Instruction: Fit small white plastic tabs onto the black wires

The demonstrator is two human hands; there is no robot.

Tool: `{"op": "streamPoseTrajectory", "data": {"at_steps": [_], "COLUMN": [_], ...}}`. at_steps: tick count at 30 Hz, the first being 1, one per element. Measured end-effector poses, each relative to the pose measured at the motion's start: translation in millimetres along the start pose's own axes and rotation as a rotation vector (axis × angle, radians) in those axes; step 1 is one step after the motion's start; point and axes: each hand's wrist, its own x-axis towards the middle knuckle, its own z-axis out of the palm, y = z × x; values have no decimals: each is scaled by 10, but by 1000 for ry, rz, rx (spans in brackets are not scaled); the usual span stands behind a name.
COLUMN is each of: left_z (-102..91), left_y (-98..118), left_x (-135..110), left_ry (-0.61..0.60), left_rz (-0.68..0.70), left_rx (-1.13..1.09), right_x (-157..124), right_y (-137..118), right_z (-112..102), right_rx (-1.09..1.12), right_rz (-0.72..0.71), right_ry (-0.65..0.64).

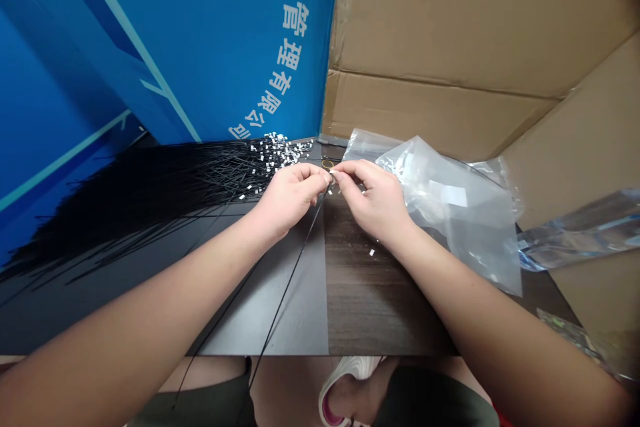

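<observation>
My left hand (290,195) and my right hand (374,200) meet fingertip to fingertip above the dark table (370,300). Both pinch the top end of a thin black cable tie (295,260), which hangs down towards me past the table's front edge. A small white piece sits between the fingertips; I cannot make out what it is. A big fan of black cable ties (135,203) lies to the left, with several small white tags (275,150) at its near end.
Clear plastic bags (450,200) lie right of my hands. A blue printed board (200,40) stands behind left, cardboard walls (450,33) behind and right. A small ring (327,163) lies beyond my fingers. A grey sheet (280,307) covers part of the table.
</observation>
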Motion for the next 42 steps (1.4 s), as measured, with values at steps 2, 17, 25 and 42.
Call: {"op": "streamPoseTrajectory", "data": {"at_steps": [2, 17, 25, 42], "left_z": [-2, -3, -20, -7], "left_y": [10, -7, 10, 24], "left_x": [-3, -12, -14, -8], "left_ry": [-18, 1, -5, -22], "left_rz": [-2, 61, 89, 20], "left_rx": [-7, 23, 74, 39], "right_x": [-3, -17, -13, -12], "right_y": [1, -36, 4, 11], "right_z": [-1, 4, 12, 25], "right_rx": [4, 47, -31, -45], "right_rz": [2, 67, 3, -36], "right_ry": [11, -18, -40, -8]}}
